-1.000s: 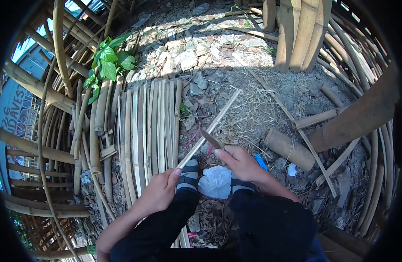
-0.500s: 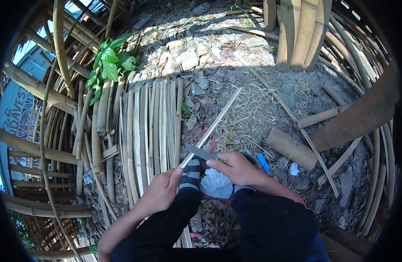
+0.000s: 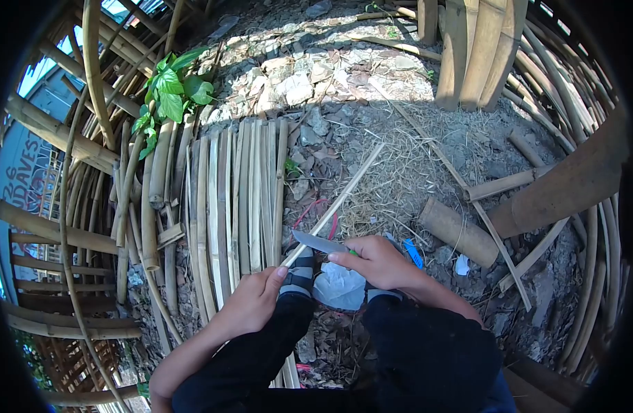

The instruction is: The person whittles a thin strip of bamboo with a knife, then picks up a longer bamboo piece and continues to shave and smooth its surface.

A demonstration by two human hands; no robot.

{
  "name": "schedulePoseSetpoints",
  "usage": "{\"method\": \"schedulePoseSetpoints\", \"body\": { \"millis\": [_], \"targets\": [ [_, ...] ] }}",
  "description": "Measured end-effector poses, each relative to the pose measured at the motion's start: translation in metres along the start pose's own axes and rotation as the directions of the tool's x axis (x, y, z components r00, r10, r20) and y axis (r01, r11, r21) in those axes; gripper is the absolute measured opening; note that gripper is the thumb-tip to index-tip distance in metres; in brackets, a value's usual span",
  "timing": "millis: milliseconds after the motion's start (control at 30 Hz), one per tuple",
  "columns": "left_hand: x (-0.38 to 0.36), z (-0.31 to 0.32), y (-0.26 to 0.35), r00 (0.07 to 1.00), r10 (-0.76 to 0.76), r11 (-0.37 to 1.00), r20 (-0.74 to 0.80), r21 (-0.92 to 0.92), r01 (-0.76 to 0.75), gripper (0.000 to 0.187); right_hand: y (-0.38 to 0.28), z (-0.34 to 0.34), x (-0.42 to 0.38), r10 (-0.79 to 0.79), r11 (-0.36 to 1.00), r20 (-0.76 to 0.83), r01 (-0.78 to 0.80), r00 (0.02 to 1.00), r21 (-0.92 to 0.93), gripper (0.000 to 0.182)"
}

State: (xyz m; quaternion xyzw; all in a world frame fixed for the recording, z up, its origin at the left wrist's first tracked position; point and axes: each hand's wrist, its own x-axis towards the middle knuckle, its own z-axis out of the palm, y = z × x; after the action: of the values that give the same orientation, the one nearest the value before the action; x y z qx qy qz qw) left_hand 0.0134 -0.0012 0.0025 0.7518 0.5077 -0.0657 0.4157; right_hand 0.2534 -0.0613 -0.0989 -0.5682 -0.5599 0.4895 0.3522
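Observation:
My left hand (image 3: 258, 297) is closed around the near end of a pale split bamboo strip (image 3: 349, 184), which slants up and to the right, away from me. In my right hand (image 3: 378, 262) is a knife (image 3: 321, 243), its green handle mostly hidden in the fist. The blade points left and overlaps the strip a little beyond my left thumb. Below the blade, between my feet, lies a crumpled white plastic bag (image 3: 339, 286). A pink-red cord (image 3: 333, 224) runs on the ground behind the strip.
Long split bamboo strips (image 3: 242, 199) lie side by side at left. A thick bamboo piece (image 3: 459, 234) and a thin slat (image 3: 492, 230) lie at right. Bamboo posts (image 3: 478, 55) stand at the back right. Shavings (image 3: 382, 196) litter the ground, and a green plant (image 3: 170, 93) grows at upper left.
The knife and my right hand have shifted very slightly, with the blade still across the strip. My left hand keeps the same hold. The whole view has moved a little.

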Motion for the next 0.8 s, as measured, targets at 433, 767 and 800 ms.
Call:
{"method": "schedulePoseSetpoints", "body": {
  "millis": [433, 767, 800],
  "targets": [
    [0.001, 0.002, -0.030, 0.997, -0.055, 0.990, 0.055, -0.125, 0.062, 0.057, 0.027, -0.035, 0.002, 0.143, 0.983, -0.221, -0.112, 0.965, 0.146, 0.047],
    [0.002, 0.002, -0.016, 0.999, -0.028, 0.991, 0.039, -0.129, 0.032, 0.057, -0.010, 0.015, 0.005, -0.131, 0.991, 0.166, 0.123, 0.977, 0.059, 0.047],
    [0.002, 0.002, -0.016, 0.999, -0.021, 0.990, 0.033, -0.137, 0.025, 0.057, -0.011, 0.015, 0.006, -0.133, 0.990, 0.165, 0.125, 0.977, 0.059, 0.047]
  ]
}}
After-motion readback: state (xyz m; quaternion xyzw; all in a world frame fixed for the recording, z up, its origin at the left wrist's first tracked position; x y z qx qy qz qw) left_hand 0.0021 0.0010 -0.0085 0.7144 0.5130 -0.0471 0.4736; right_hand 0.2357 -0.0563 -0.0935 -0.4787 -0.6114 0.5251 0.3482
